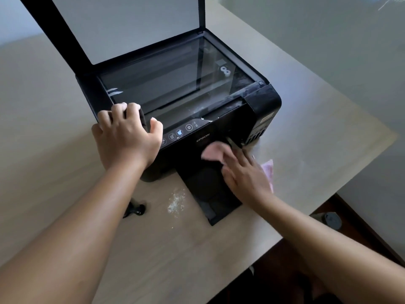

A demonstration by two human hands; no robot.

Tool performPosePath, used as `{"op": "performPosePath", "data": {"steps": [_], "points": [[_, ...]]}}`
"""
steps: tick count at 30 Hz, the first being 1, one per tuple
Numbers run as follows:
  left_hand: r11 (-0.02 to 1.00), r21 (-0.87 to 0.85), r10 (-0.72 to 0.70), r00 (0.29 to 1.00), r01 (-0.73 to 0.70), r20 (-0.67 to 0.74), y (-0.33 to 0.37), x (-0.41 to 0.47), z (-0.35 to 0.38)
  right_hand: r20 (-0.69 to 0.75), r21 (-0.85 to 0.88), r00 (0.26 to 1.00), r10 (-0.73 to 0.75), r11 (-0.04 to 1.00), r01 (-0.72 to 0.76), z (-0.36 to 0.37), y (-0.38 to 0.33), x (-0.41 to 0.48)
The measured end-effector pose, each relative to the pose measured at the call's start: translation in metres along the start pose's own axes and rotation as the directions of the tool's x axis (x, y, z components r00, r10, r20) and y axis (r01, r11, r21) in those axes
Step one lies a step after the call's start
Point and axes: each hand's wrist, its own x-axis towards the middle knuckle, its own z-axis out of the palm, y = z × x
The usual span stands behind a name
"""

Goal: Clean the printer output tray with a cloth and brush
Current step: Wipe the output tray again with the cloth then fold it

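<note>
A black printer [221, 119] stands on the table with its scanner lid raised and its output tray [203, 194] pulled out toward me. My left hand [125, 137] rests on the printer's front left corner, fingers curled over the top edge. My right hand [243, 174] presses a pink cloth [213, 151] against the inner end of the tray, at the printer's front opening. A corner of the cloth shows beyond my hand. A small black object [134, 209], possibly the brush, lies on the table to the left of the tray.
White dust [176, 201] is scattered on the wooden table [54, 139] just left of the tray, and more dust lies on the printer's front right top. The table's right edge runs diagonally close to the printer. A dark floor and a round grey object [333, 220] lie below it.
</note>
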Motion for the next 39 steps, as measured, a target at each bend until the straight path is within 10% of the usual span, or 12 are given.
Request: {"op": "performPosePath", "data": {"steps": [2,8,12,15,21,27,34,39], "points": [[1.0,-0.004,0.0,1.0,0.0,-0.008,-0.001,0.001,0.001,-0.016,-0.041,0.98,0.197,0.979,-0.198,0.008,-0.04,0.026],[1.0,-0.01,0.001,1.0,-0.001,-0.01,0.0,0.0,0.001,0.105,0.042,0.838,-0.535,0.845,0.533,0.02,-0.042,-0.025],[1.0,-0.006,-0.003,1.0,0.003,-0.007,0.001,-0.001,0.001,0.024,0.006,0.995,-0.101,0.995,0.101,0.006,0.016,-0.04],[1.0,-0.006,0.002,1.0,-0.002,-0.007,0.001,0.0,0.001,-0.014,0.034,0.969,0.245,0.969,-0.245,0.012,-0.018,0.002],[1.0,-0.004,-0.006,1.0,0.006,0.007,0.002,-0.001,-0.001,0.05,0.035,0.92,-0.388,0.922,0.386,0.014,-0.018,-0.037],[1.0,0.001,-0.009,1.0,0.009,-0.001,0.002,0.0,-0.001,-0.116,0.017,0.982,0.146,0.989,-0.145,0.001,-0.02,0.02],[1.0,0.0,-0.016,1.0,0.016,0.004,0.003,-0.002,-0.002,-0.06,0.071,0.911,-0.408,0.908,0.412,0.011,-0.031,-0.006],[1.0,0.004,-0.022,1.0,0.022,-0.004,0.002,-0.001,0.0,-0.139,0.101,0.953,0.27,0.961,-0.257,0.018,-0.034,0.03]]}}
